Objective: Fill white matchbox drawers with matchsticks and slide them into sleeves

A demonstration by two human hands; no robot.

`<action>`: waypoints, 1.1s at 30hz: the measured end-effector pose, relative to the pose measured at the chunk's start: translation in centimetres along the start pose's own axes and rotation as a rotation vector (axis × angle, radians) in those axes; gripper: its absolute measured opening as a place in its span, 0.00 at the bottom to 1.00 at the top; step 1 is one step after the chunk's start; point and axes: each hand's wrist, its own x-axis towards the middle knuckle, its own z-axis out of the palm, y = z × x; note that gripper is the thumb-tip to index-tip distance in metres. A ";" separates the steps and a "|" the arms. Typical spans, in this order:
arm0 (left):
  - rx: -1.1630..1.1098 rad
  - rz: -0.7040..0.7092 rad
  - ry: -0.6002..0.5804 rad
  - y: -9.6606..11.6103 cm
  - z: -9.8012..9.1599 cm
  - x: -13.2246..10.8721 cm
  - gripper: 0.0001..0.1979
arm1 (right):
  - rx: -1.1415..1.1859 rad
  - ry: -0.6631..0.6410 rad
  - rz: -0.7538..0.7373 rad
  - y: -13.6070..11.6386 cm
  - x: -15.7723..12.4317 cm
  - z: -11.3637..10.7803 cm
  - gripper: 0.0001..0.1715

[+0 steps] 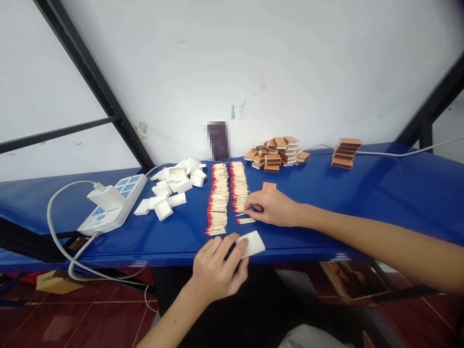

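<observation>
My left hand (pixel 219 263) is closed around the edge of a white matchbox tray (pixel 255 243), held at the front edge of the blue table. My right hand (pixel 273 208) pinches at the near end of the right row of matches (pixel 239 186); its fingertips partly cover the matches there. A few loose matches (pixel 246 221) lie just below that pinch. To the left runs a second row of red-tipped matches (pixel 218 198). An orange matchbox sleeve (pixel 269 185) lies flat behind my right hand.
White matchbox trays (pixel 177 175) are heaped at left, beside a power strip (pixel 116 203) with a plugged-in charger (pixel 106 197). Matchboxes (pixel 279 153) pile against the wall, with a stack (pixel 346 152) farther right. A dark blurred rectangle (pixel 219 141) leans on the wall.
</observation>
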 end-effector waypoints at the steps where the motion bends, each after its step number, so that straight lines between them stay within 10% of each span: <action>1: 0.002 0.000 0.003 0.0 0.0 0.0 0.14 | -0.001 -0.003 0.007 0.0 0.0 0.0 0.08; 33: -0.004 -0.008 0.000 0.0 0.0 -0.3 0.15 | 0.056 -0.018 0.005 -0.3 0.0 -0.2 0.10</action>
